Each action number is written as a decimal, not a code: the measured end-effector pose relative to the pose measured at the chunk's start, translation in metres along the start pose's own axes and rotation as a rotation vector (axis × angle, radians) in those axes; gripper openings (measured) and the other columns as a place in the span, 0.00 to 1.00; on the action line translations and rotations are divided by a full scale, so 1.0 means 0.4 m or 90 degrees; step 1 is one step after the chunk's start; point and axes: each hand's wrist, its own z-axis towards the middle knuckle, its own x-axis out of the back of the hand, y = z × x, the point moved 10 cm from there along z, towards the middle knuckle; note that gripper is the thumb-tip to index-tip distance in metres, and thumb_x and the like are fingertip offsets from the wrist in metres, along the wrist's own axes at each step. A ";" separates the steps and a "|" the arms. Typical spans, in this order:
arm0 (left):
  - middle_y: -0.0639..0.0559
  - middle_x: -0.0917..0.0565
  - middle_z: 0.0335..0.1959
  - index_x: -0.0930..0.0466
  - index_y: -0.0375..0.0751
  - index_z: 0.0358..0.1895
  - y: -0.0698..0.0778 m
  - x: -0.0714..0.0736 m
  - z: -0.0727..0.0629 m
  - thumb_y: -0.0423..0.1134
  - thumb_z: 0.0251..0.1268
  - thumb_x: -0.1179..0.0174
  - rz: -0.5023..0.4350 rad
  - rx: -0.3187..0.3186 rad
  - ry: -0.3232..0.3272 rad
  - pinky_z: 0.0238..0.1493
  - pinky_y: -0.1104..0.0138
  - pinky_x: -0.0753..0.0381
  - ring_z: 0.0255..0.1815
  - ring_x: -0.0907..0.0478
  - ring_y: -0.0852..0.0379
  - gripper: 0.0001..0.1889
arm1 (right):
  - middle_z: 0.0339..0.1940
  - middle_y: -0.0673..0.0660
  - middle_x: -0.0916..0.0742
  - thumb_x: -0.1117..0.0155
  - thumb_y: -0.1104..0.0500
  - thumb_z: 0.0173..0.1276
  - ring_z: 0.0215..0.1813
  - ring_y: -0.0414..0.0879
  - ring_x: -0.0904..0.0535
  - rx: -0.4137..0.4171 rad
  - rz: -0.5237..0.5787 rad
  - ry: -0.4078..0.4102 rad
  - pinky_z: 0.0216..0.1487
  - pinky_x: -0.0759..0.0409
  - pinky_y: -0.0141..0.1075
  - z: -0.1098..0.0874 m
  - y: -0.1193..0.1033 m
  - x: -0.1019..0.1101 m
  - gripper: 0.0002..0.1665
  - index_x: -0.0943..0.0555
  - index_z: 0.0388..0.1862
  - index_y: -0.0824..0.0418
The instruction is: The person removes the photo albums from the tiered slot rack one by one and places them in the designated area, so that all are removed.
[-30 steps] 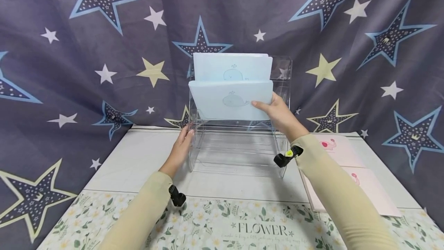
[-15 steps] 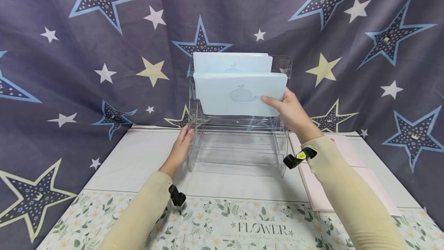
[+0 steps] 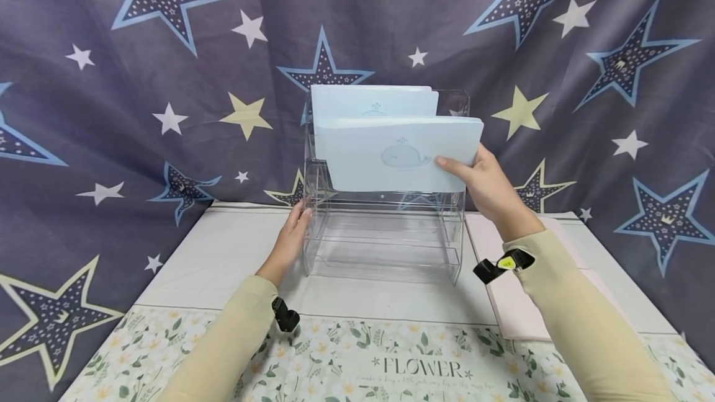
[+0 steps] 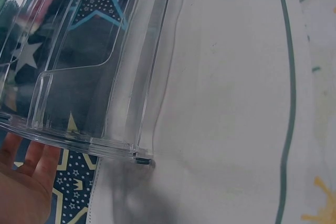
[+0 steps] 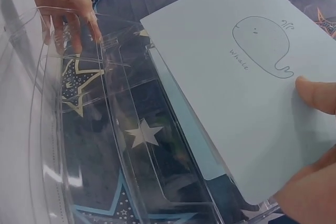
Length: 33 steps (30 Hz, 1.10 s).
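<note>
A: Start at the left. How does the left hand (image 3: 290, 237) lie?
B: The forearm slants in from the lower left, and the fingers are straight, laid against the left side panel of the clear rack (image 3: 385, 258). They are not curled round anything

A: And the rack itself?
B: Upright, toward the back edge of the table (image 3: 385, 303). A second blue notebook (image 3: 371, 99) stands in its top tier, nearer the rack's left edge than its right

A: What is in front of that one?
B: The whale notebook (image 3: 404, 172), across the upper half of the rack, its right end just past the rack's right edge. Whether its bottom touches the rack, I can't tell

A: So the right hand (image 3: 490, 188) has it?
B: Yes, pinched at that right end, thumb on the front by the whale's tail. The forearm comes from the lower right, its sleeve crossing over the pink notebooks (image 3: 511, 306) near the table's right edge

A: Does any view add something?
B: The right wrist view makes the word "Whale" readable beside the drawing; from the head it is too small. The left wrist view has the rack's foot up close. The pink notebooks show only from the head
</note>
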 end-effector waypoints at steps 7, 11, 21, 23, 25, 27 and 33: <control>0.37 0.44 0.78 0.53 0.48 0.81 0.000 0.004 0.000 0.58 0.83 0.65 -0.003 0.000 0.000 0.72 0.43 0.40 0.77 0.45 0.38 0.33 | 0.60 0.55 0.21 0.37 0.59 0.75 0.59 0.47 0.21 -0.011 0.019 -0.019 0.58 0.21 0.37 -0.040 0.013 0.005 0.26 0.32 0.68 0.53; 0.38 0.44 0.78 0.53 0.49 0.81 -0.002 0.003 -0.003 0.58 0.83 0.65 -0.002 0.005 0.002 0.72 0.43 0.39 0.77 0.44 0.39 0.32 | 0.59 0.54 0.21 0.38 0.59 0.76 0.57 0.46 0.20 -0.028 0.025 -0.031 0.55 0.19 0.35 -0.069 0.027 0.007 0.25 0.33 0.67 0.52; 0.38 0.44 0.78 0.52 0.48 0.81 0.001 0.002 -0.003 0.56 0.83 0.64 -0.016 0.000 0.001 0.71 0.42 0.38 0.77 0.44 0.39 0.31 | 0.56 0.51 0.20 0.43 0.62 0.78 0.53 0.44 0.17 -0.086 0.092 -0.072 0.51 0.16 0.38 -0.158 0.070 0.023 0.22 0.34 0.66 0.49; 0.39 0.44 0.79 0.52 0.48 0.81 0.001 0.002 -0.003 0.55 0.84 0.64 -0.024 0.000 -0.001 0.71 0.42 0.39 0.77 0.45 0.39 0.31 | 0.55 0.51 0.19 0.44 0.61 0.79 0.52 0.44 0.17 -0.111 0.104 -0.081 0.50 0.15 0.40 -0.181 0.086 0.026 0.22 0.35 0.66 0.49; 0.39 0.46 0.79 0.53 0.47 0.82 0.003 -0.001 -0.002 0.54 0.84 0.64 -0.032 -0.001 -0.006 0.72 0.43 0.40 0.78 0.47 0.39 0.31 | 0.55 0.50 0.19 0.44 0.60 0.79 0.52 0.44 0.17 -0.142 0.110 -0.083 0.50 0.15 0.41 -0.205 0.107 0.032 0.22 0.36 0.67 0.48; 0.40 0.46 0.80 0.54 0.48 0.82 0.002 -0.004 -0.001 0.54 0.84 0.65 -0.034 0.000 -0.009 0.73 0.43 0.41 0.78 0.47 0.39 0.31 | 0.54 0.50 0.19 0.44 0.59 0.80 0.51 0.45 0.17 -0.178 0.108 -0.083 0.49 0.15 0.42 -0.230 0.131 0.037 0.22 0.37 0.67 0.47; 0.40 0.44 0.79 0.52 0.50 0.81 -0.010 -0.002 0.005 0.58 0.83 0.64 -0.018 0.002 -0.001 0.72 0.44 0.39 0.77 0.44 0.40 0.32 | 0.52 0.51 0.18 0.45 0.57 0.80 0.49 0.45 0.17 -0.273 0.102 -0.085 0.48 0.16 0.42 -0.301 0.208 0.047 0.27 0.43 0.71 0.51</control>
